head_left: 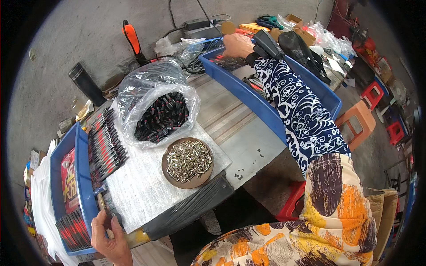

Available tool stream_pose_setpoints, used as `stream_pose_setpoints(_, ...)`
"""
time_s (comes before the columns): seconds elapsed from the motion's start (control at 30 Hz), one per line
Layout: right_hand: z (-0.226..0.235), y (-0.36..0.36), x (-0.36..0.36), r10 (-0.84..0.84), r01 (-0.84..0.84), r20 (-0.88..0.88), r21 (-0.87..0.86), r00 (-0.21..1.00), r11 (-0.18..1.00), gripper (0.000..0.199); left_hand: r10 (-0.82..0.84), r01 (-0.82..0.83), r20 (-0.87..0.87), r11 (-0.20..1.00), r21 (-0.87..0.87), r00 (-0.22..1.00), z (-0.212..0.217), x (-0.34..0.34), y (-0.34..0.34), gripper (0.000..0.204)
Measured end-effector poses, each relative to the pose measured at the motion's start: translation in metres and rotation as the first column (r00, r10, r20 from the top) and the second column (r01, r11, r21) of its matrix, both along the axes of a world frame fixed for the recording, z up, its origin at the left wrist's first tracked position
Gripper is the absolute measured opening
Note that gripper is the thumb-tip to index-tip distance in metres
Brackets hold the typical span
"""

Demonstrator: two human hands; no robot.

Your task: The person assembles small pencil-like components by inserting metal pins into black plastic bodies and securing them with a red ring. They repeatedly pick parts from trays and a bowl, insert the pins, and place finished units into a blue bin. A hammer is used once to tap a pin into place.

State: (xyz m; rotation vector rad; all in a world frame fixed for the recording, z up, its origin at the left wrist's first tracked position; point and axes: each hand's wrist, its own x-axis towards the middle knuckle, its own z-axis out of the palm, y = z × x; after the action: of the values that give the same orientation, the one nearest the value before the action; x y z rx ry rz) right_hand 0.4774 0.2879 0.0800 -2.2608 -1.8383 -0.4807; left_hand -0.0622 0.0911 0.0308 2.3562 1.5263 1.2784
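Observation:
My left hand (108, 241) is at the near left corner of the table, closed around a slim tan-handled tool (101, 205) beside a blue tray (84, 177). Rows of black-and-red pieces (104, 142) lie on a white foam sheet (142, 190) by that tray. My right hand (237, 44), in a blue-and-white patterned sleeve, reaches far out over a second blue tray (266, 111) and rests on dark small parts (228, 63) inside; its fingers are hidden. Between the hands stand a brown dish of metal pins (188, 162) and a clear bag of black-and-red parts (162, 117).
A black flat bar (191, 208) lies along the table's near edge. An orange-handled tool (132, 40), a black cylinder (86, 84), cables and boxes sit at the back. A black bag (301, 48) lies past the far tray. Orange (359, 119) and red stools (372, 93) stand at right.

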Motion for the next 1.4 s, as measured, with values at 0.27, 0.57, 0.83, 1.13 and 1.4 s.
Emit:
stream_pose_setpoints(0.27, 0.007, 0.012, -0.019, -0.068, 0.077, 0.091, -0.099, 0.994, 0.992, 0.029, 0.021, -0.018, 0.029, 0.996, -0.083, 0.999, -0.006, 0.009, -0.002, 0.026)
stream_pose_setpoints(0.57, 0.004, 0.019, -0.007, -0.115, 0.112, -0.045, -0.053, 0.992, 0.992, 0.032, 0.01, -0.003, 0.065, 0.994, -0.111, 0.998, -0.007, 0.009, -0.008, 0.024)
stream_pose_setpoints(0.83, -0.001, 0.015, -0.003, -0.142, 0.15, -0.092, 0.079, 0.986, 0.986, 0.037, -0.031, 0.037, 0.065, 0.995, -0.092, 0.997, 0.0, 0.007, -0.015, 0.023)
stream_pose_setpoints(1.13, 0.027, -0.014, -0.001, 0.028, 0.077, -0.428, 0.225, 0.903, 0.971, 0.033, -0.044, 0.073, 0.203, 0.988, -0.137, 0.978, 0.009, 0.01, -0.029, 0.021)
stream_pose_setpoints(1.4, 0.057, -0.123, -0.114, 0.556, -0.468, -0.63, 0.322, 0.543, 0.823, 0.016, -0.03, 0.289, 0.595, 0.893, -0.345, 0.803, 0.026, 0.02, -0.05, 0.017)
